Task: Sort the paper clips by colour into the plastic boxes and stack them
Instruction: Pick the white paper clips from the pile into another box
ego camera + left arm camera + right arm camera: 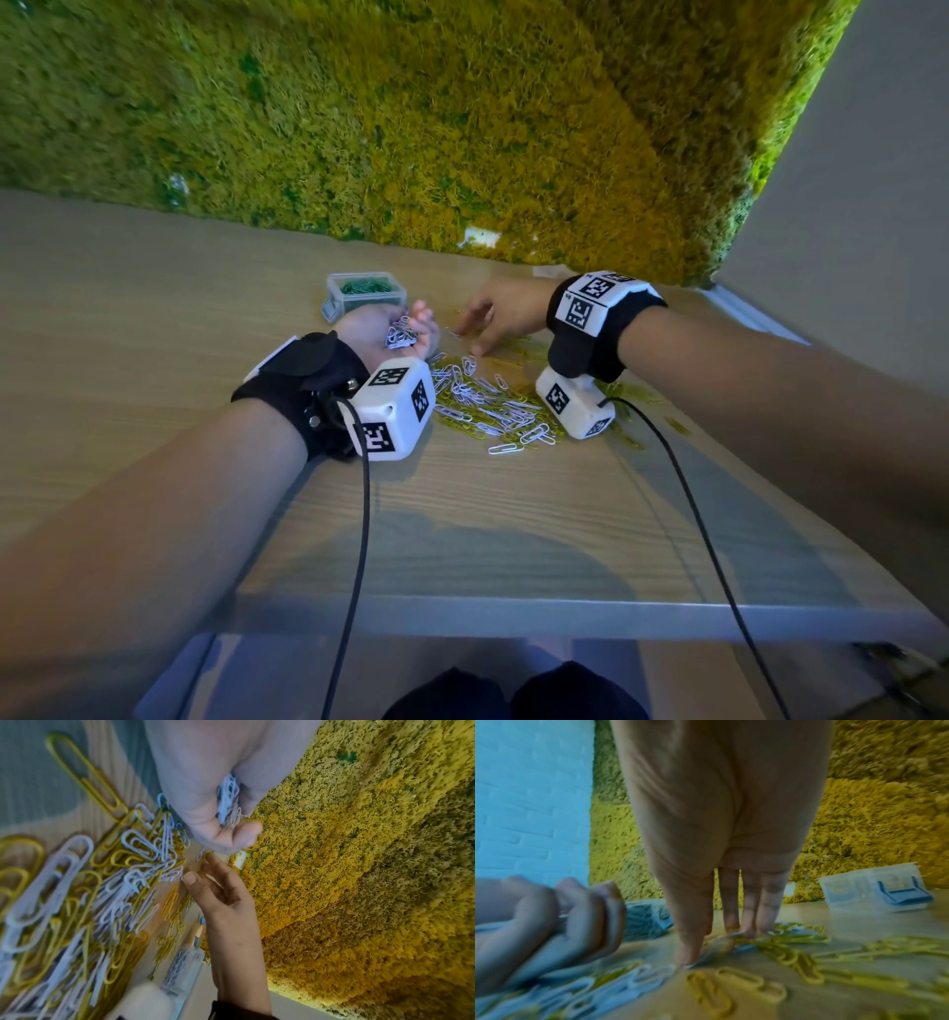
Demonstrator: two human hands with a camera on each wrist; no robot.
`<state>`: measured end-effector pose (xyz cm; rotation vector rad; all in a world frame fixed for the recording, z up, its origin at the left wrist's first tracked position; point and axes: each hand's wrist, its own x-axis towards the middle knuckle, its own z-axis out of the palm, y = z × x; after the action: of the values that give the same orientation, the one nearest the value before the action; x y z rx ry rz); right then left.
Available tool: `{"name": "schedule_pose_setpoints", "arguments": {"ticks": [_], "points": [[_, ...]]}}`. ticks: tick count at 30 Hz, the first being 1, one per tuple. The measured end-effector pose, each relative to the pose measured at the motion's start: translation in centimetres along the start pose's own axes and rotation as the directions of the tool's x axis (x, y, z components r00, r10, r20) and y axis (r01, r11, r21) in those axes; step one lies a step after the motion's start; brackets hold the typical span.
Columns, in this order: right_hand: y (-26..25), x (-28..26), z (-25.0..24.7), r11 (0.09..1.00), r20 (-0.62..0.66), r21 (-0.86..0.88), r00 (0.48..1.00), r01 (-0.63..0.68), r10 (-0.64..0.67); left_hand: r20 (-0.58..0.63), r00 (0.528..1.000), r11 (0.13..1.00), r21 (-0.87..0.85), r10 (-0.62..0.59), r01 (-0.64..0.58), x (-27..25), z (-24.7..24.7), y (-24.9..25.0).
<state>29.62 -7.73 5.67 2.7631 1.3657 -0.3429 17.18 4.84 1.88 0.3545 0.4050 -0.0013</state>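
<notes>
White paper clips (401, 335) fill my cupped left hand (382, 329), fingers curled round them. Right hand (495, 314), fingers spread, picks from the mixed heap (488, 406) on the table (154, 318); next, empty the handful into a box.

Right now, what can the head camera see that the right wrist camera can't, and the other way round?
Only the head view shows the wrist cameras with their cables and the table's near edge. Only the right wrist view shows a clear box with a blue latch and a white brick wall. Both show the left hand gripping white clips, the right hand reaching into the loose clips, the box of green clips, and the moss wall.
</notes>
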Motion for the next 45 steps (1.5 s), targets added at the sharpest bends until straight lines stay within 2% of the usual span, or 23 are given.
{"name": "schedule_pose_setpoints", "arguments": {"ticks": [4,10,12,14,16,17,19,21,24,25,27,29,30,31,33,35,36,38,42,44,45], "points": [[0.7,0.0,0.7,1.0,-0.11,-0.004,0.994,0.013,-0.014,0.001,1.0,0.997,0.081,-0.01,0.01,0.0,0.0,-0.3],[2.2,-0.8,0.7,0.967,-0.011,0.252,0.999,-0.046,0.05,0.003,1.0,0.996,0.089,0.003,-0.003,0.0,0.0,-0.2],[2.6,-1.0,0.6,0.9,-0.016,0.432,0.997,-0.055,0.069,0.01,1.0,0.997,0.081,0.004,-0.005,0.1,0.0,-0.2],[2.7,-1.3,0.7,0.78,0.013,0.622,0.997,-0.068,0.076,0.02,1.0,0.997,0.071,-0.006,0.004,0.1,-0.1,-0.2],[2.4,-1.7,0.4,0.688,0.021,0.725,0.999,-0.046,0.045,0.034,0.999,0.996,0.091,-0.014,0.011,0.0,-0.1,-0.3],[2.2,-1.9,0.2,0.663,0.015,0.748,0.999,-0.033,0.033,0.043,0.999,0.993,0.119,-0.016,0.011,-0.1,-0.1,-0.4],[1.7,-2.2,-0.6,0.668,0.011,0.743,0.999,-0.03,0.034,0.069,0.997,0.98,0.198,-0.018,0.004,-0.3,0.1,-0.5],[1.5,-2.3,-1.5,0.74,0.024,0.67,0.998,-0.064,0.065,0.089,0.996,0.974,0.225,-0.012,-0.009,-0.5,0.2,-0.5],[1.7,-2.3,-2.4,0.824,0.035,0.553,0.992,-0.122,0.123,0.079,0.997,0.989,0.145,0.005,-0.016,-0.7,0.2,-0.4],[1.8,-2.3,-2.5,0.816,0.013,0.565,0.99,-0.121,0.138,0.079,0.997,0.992,0.124,0.002,-0.012,-0.8,0.3,-0.4],[1.4,-2.3,-2.4,0.743,-0.069,0.667,0.988,-0.055,0.136,0.092,0.996,0.992,0.126,-0.007,-0.005,-1.2,0.4,-0.7],[0.3,-2.4,-2.3,0.635,-0.113,0.772,0.991,0.041,0.073,0.095,0.996,0.986,0.168,-0.002,-0.014,-1.6,0.6,-1.1],[-0.1,-2.4,-2.2,0.614,-0.102,0.787,0.994,0.06,0.034,0.086,0.996,0.982,0.187,0.0,-0.016,-1.8,0.7,-1.3],[-0.4,-2.4,-2.1,0.639,-0.082,0.768,0.997,0.055,0.012,0.075,0.997,0.981,0.192,-0.002,-0.013,-1.8,0.8,-1.4],[-0.3,-2.1,-1.9,0.785,-0.051,0.619,0.998,-0.005,0.047,0.042,0.999,0.992,0.123,-0.012,0.007,-1.7,0.7,-1.2],[0.4,-2.0,-1.4,0.929,0.002,0.357,0.995,-0.095,0.101,0.026,0.998,0.997,0.049,-0.055,0.054,-1.3,0.5,-0.8],[0.7,-1.8,-1.0,0.966,0.022,0.228,0.993,-0.119,0.117,0.016,0.997,0.997,0.04,-0.071,0.07,-0.9,0.3,-0.6],[1.0,-1.7,0.0,0.989,0.029,0.071,0.991,-0.131,0.129,0.027,0.996,0.995,0.06,-0.086,0.085,-0.4,0.0,-0.4],[0.5,-1.8,0.7,0.986,0.089,-0.018,0.982,-0.167,0.168,0.029,0.996,0.995,0.067,-0.082,0.08,0.0,-0.2,-0.1],[0.4,-2.0,0.5,0.986,0.041,-0.039,0.985,-0.164,0.166,0.026,0.997,0.994,0.084,-0.071,0.069,0.1,-0.3,-0.1],[0.3,-2.0,0.3,0.99,-0.031,0.028,0.989,-0.141,0.142,0.026,0.998,0.992,0.114,-0.054,0.051,0.1,-0.3,-0.1]]}}
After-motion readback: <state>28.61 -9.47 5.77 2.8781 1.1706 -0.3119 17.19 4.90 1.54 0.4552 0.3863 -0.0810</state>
